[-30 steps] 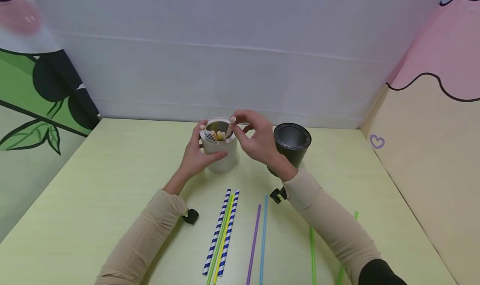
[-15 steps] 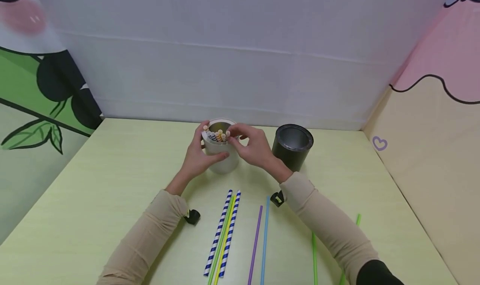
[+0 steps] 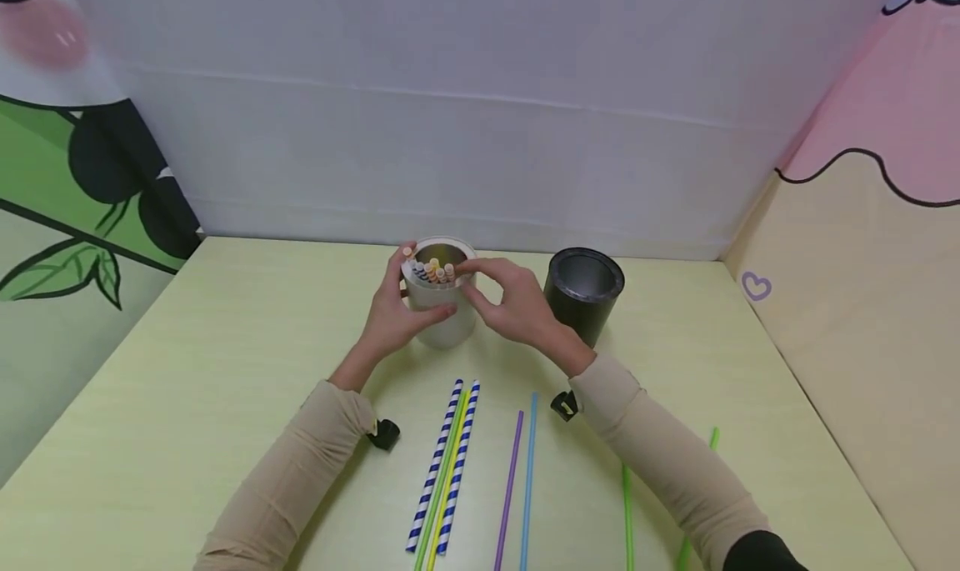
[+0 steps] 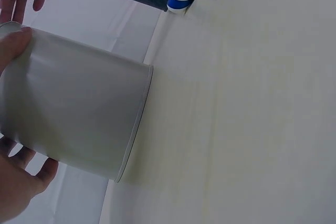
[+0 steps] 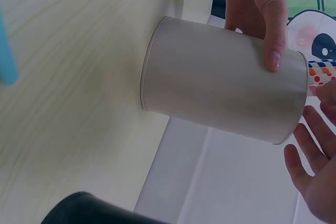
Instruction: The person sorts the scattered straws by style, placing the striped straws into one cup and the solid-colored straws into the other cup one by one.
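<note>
My left hand (image 3: 397, 304) grips a white canister (image 3: 447, 329) near its rim, thumb on the front and fingers round the left side. It stands upright on the table. Several patterned paper straws (image 3: 431, 272) lean inside it, their ends showing at the mouth. My right hand (image 3: 517, 304) is at the canister's right rim, index finger and thumb parted beside the straw ends. In the right wrist view, the right hand's other fingers (image 5: 315, 140) spread past the rim, and dotted and striped straws (image 5: 319, 72) show beyond it.
A black canister (image 3: 585, 292) stands behind the right hand. On the table (image 3: 187, 404) in front lie blue-striped straws (image 3: 435, 471), a yellow one (image 3: 450, 483), a purple one (image 3: 509, 488) and a blue one (image 3: 529, 479). Green straws (image 3: 627, 513) lie near the right forearm.
My right hand has lowered a straw into the white canister; its finger and thumb, which pinched the straw, now stand apart from it. The left hand keeps its hold.
</note>
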`<state>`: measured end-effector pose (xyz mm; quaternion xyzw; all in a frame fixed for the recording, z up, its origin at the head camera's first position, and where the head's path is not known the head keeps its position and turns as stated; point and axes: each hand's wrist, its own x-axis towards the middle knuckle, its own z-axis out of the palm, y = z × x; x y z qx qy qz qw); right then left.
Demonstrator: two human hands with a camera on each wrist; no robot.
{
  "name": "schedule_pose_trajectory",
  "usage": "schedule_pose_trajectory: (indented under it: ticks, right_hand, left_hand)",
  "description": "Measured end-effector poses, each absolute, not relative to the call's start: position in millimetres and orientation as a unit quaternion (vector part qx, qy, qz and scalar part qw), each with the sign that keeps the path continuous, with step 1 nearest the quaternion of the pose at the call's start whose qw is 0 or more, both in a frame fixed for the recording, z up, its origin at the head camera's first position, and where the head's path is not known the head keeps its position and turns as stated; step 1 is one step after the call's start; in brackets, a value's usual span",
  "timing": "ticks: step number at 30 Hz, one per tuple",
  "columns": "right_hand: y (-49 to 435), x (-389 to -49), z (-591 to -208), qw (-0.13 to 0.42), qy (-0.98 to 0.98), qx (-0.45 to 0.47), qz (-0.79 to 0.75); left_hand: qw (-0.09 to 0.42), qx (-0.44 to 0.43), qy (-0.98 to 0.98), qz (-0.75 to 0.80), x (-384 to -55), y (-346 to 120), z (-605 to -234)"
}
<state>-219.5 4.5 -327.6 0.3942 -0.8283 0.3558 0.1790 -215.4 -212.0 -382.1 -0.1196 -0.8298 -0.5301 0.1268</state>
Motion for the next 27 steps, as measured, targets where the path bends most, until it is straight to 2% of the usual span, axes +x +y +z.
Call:
schedule_pose_trajectory:
  ticks: [12, 18, 22, 27]
  right_hand:
    - [37.5, -205.6, -328.4, 0.194, -0.825, 0.408, 0.339]
    - [41.8, -196.2, -334.3, 0.180, -0.813, 0.440, 0.336]
    - [37.5, -181.7, -339.9, 0.141, -0.810, 0.486, 0.296]
    - [31.9, -155.6, -350.7, 0.048, -0.811, 0.543, 0.215]
  left_hand:
    - [0.132, -0.111, -0.835, -0.523, -219.9, -216.4, -379.5]
    - [0.137, -0.112, -0.833, -0.524, -220.6, -218.3, -380.7]
    - [0.134, -0.109, -0.836, -0.521, -219.3, -216.5, -380.8]
    - [0.132, -0.110, -0.835, -0.523, -218.1, -214.2, -382.7]
